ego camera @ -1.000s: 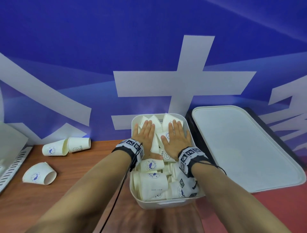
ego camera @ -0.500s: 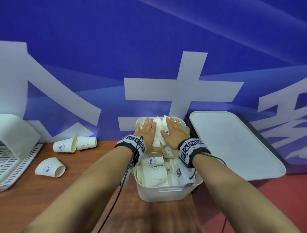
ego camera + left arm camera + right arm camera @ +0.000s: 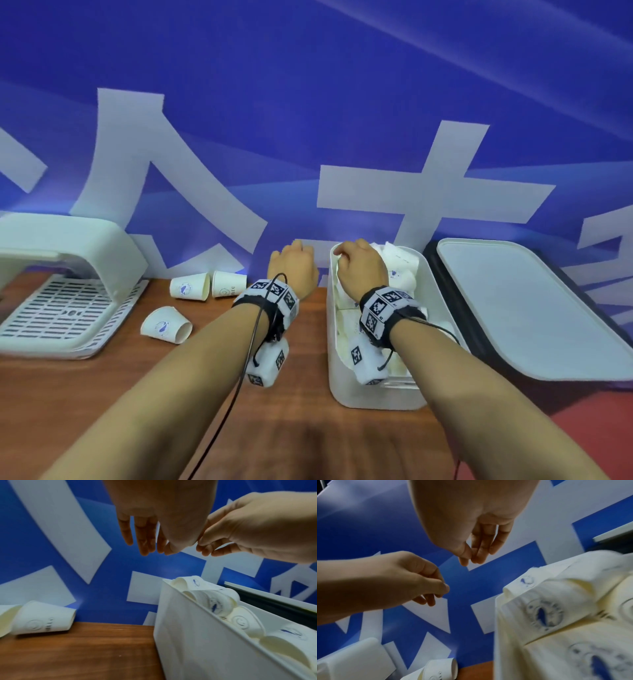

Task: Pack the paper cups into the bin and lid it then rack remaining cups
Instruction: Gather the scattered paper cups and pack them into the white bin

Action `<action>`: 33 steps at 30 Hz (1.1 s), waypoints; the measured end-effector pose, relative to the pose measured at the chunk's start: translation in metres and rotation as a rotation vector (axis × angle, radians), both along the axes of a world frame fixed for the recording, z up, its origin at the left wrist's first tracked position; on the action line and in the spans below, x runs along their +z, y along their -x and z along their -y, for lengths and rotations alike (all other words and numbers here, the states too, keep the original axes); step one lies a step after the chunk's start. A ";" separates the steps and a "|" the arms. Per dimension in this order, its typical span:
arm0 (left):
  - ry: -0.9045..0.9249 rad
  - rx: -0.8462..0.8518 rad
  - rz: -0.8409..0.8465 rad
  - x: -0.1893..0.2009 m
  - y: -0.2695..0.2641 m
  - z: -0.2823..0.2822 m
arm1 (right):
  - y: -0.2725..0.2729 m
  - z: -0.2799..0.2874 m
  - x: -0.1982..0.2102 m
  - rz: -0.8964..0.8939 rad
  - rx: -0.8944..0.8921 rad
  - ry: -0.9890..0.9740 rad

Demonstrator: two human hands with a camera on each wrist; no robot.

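Observation:
A white bin (image 3: 342, 387) stands on the wooden table, packed to the rim with paper cups (image 3: 400, 270) lying on their sides. Its white lid (image 3: 524, 308) lies flat to the right. Three loose cups lie on the table to the left: two by the wall (image 3: 190, 287) (image 3: 228, 283) and one nearer (image 3: 166, 324). My left hand (image 3: 293, 265) hovers just left of the bin, fingers hanging relaxed (image 3: 144, 540), holding nothing. My right hand (image 3: 359, 267) hovers over the bin's far left corner, fingers loosely curled (image 3: 476, 547), also with nothing in it.
A white rack (image 3: 58, 308) with a slotted base and an arched cover sits at the left edge of the table. A blue wall with white lettering runs close behind everything. A dark case (image 3: 455, 308) lies under the lid.
Both hands have lifted off the cups in the bin and moved left. The left hand is now outside the bin. The view has swung left, showing more of the rack.

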State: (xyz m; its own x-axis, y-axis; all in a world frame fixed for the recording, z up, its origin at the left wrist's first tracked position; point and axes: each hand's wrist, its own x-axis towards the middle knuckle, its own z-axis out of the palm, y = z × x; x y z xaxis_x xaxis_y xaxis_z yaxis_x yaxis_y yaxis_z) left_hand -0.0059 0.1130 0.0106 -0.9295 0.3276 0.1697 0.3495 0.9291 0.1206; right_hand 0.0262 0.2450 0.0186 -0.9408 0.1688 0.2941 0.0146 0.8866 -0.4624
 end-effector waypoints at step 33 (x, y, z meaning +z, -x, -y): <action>0.184 0.083 0.767 -0.170 0.093 0.283 | 0.095 0.253 -0.141 0.576 0.231 -0.076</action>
State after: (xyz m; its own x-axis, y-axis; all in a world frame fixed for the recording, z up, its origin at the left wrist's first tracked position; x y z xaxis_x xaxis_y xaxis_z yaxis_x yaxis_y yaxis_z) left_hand -0.0988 -0.1697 -0.1595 -0.7878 0.2123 -0.5782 0.1593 0.9770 0.1417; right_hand -0.0685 -0.0081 -0.1225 -0.9615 -0.0596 -0.2681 0.0465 0.9268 -0.3728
